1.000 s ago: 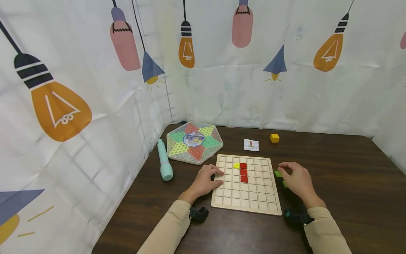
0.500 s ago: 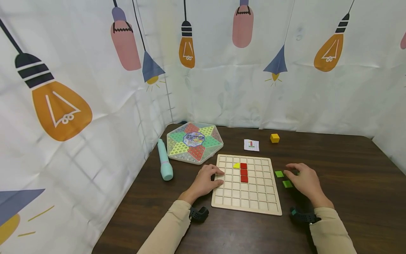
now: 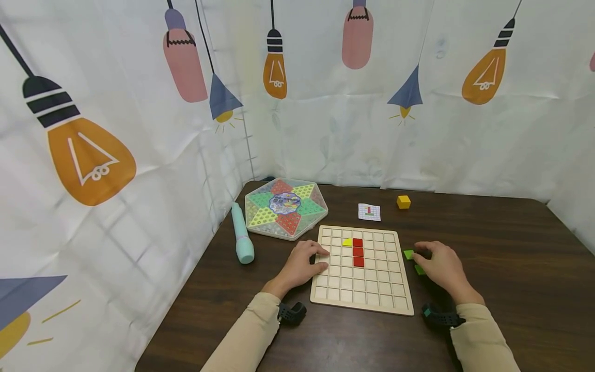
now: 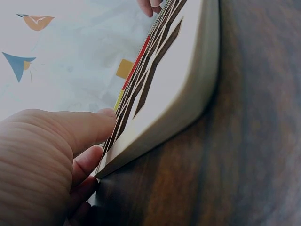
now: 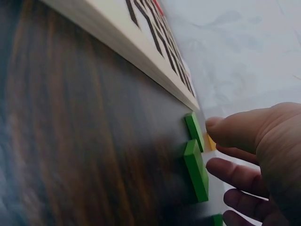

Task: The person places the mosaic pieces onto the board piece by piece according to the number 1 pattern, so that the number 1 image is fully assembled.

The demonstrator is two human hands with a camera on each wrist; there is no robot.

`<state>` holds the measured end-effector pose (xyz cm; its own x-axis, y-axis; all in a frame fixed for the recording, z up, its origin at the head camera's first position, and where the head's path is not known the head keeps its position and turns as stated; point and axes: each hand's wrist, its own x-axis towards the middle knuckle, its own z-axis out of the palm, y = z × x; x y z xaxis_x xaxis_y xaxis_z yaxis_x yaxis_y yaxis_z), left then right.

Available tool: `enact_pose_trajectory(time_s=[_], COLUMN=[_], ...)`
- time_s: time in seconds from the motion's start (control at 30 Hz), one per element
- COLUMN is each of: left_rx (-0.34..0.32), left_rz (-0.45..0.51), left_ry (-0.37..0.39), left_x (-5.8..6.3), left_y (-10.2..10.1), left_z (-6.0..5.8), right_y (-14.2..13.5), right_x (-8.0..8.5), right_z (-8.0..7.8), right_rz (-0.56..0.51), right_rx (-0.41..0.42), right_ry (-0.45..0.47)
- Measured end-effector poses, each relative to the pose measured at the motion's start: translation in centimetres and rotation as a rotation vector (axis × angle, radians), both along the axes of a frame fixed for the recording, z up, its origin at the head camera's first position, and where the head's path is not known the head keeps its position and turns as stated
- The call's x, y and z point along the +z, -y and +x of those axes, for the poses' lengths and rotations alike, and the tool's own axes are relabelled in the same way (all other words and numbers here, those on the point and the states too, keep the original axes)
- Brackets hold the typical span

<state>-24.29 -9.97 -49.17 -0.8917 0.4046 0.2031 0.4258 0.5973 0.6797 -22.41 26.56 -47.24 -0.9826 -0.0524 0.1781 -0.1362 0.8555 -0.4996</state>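
Observation:
A square wooden grid board (image 3: 341, 297) lies on the dark table. Three red tiles (image 3: 358, 252) form a column in its cells, with a yellow piece (image 3: 347, 242) beside the top one. My left hand (image 3: 298, 266) rests at the board's left edge, thumb and fingertips touching it. Right of the board, my right hand (image 3: 441, 266) hovers by green tiles (image 3: 408, 254), partly covering them. In the right wrist view its thumb and fingers stand apart with nothing between them, close to a green tile (image 5: 196, 172); another green bit shows at the bottom.
Behind the board lie a small printed grid card (image 3: 369, 212) and a yellow cube (image 3: 403, 202). A hexagonal Chinese checkers box (image 3: 285, 208) and a pale teal bottle-shaped object (image 3: 242, 235) lie to the left. A patterned white curtain (image 3: 325, 134) hangs behind the table.
My right hand moved away to the right, uncovering two green tiles, then came partway back over them. My left hand and the board have stayed in place.

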Motion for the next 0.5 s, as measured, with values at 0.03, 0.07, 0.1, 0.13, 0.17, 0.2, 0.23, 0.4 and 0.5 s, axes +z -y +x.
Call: enact_pose_trajectory(time_s=[0.03,0.07,0.1,0.13,0.17,0.2,0.23,0.4,0.5], left_rx=[0.001,0.001,0.001,0.002,0.003,0.004,0.005,0.008,0.008], left_rz=[0.001,0.001,0.001,0.000,-0.003,-0.006,-0.009,-0.017,-0.015], left_ry=[0.000,-0.001,-0.001,0.001,0.002,0.003,0.004,0.006,0.007], left_x=[0.02,0.02,0.02,0.02,0.01,0.01,0.00,0.03,0.06], left_y=[-0.01,-0.03,-0.04,-0.04,-0.05,-0.05,-0.05,-0.05,-0.05], left_z=[0.00,0.00,-0.01,0.00,0.00,0.00,-0.01,0.00,0.01], right_y=[0.07,0.14,0.21,0.26,0.32,0.36,0.40,0.50,0.54], right_x=[-0.05,-0.10,-0.12,-0.15,-0.18,-0.22,-0.24,-0.42,-0.50], right_z=[-0.03,-0.06,-0.09,-0.11,-0.14,-0.17,-0.20,-0.34,-0.31], right_rz=[0.004,0.008,0.014,0.019,0.026,0.032,0.038,0.052,0.054], right_rx=[0.004,0.009,0.015,0.018,0.020,0.021,0.022,0.017,0.015], right_ry=[0.001,0.003,0.005,0.006,0.008,0.008,0.008,-0.001,-0.010])
